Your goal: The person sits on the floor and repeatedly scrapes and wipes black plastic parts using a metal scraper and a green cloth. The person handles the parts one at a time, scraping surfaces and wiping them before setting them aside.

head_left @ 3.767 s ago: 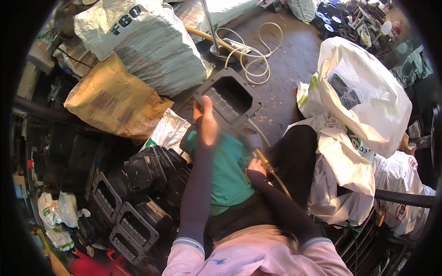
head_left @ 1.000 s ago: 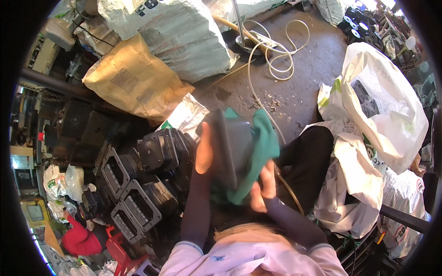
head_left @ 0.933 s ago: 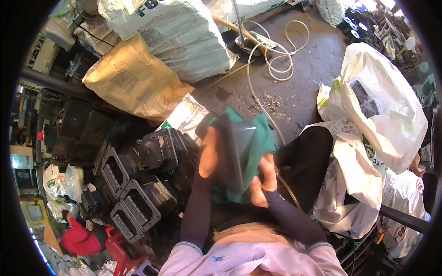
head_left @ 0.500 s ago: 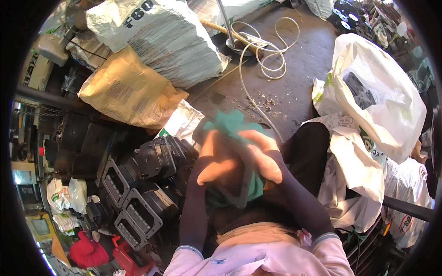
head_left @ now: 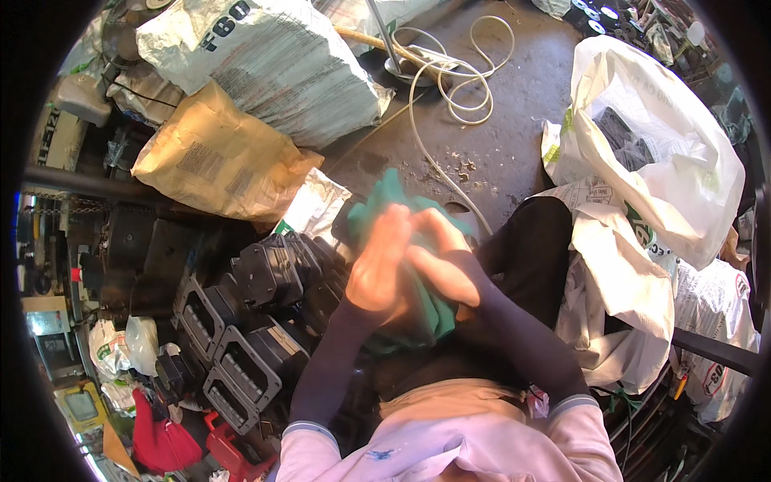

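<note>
While the concrete floor (head_left: 514, 153) spreads out ahead, a big woven sack (head_left: 273, 64) and a tan paper sack (head_left: 217, 161) lie at upper left, and a white plastic bag (head_left: 658, 145) slumps at right. Nearer, a row of black plastic housings (head_left: 257, 321) stands just left of the person's knees. Both hands meet above the lap: the left hand (head_left: 377, 265) is closed flat over a green cloth (head_left: 401, 209), and the right hand (head_left: 442, 269) grips the same cloth from the other side. Whether anything is wrapped inside cannot be told. Rubbing well probably calls for a bunched cloth, firm pressure and one hand bracing.
</note>
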`<state>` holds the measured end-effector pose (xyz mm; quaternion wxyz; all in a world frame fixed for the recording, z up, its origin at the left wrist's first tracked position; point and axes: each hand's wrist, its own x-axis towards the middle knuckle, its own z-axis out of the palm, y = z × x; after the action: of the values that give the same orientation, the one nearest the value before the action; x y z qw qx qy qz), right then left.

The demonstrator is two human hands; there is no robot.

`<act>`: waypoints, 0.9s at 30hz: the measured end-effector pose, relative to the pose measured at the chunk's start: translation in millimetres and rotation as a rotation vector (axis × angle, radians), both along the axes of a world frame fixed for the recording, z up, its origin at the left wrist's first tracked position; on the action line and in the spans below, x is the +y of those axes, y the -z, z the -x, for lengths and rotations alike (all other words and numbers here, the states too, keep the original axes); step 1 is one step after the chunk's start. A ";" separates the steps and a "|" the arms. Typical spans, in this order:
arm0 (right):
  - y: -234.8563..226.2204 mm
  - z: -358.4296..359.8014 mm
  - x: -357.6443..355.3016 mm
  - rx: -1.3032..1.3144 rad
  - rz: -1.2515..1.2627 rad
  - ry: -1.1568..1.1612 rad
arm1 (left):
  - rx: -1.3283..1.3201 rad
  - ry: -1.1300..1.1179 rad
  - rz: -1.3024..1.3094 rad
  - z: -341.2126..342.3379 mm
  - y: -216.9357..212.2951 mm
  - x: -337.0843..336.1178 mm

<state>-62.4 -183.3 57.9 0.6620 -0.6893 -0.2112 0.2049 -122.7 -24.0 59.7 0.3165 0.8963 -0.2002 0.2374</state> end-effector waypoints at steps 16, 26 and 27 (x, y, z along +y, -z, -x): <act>-16.3 76.3 -9.2 -0.456 0.050 0.062 | -0.002 -0.442 -0.033 -5.6 35.4 0.3; 9.5 -2.6 -7.8 0.009 0.200 0.219 | -0.044 -0.280 -0.250 -10.0 28.5 -19.8; 8.1 -6.9 -6.5 -0.011 0.187 0.229 | -0.033 -0.275 -0.253 -10.9 28.4 -20.0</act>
<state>-55.5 -189.9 49.8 0.6127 -0.7688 -0.1147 0.1428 -111.9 -44.0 31.3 0.1627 0.9438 -0.1090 0.2661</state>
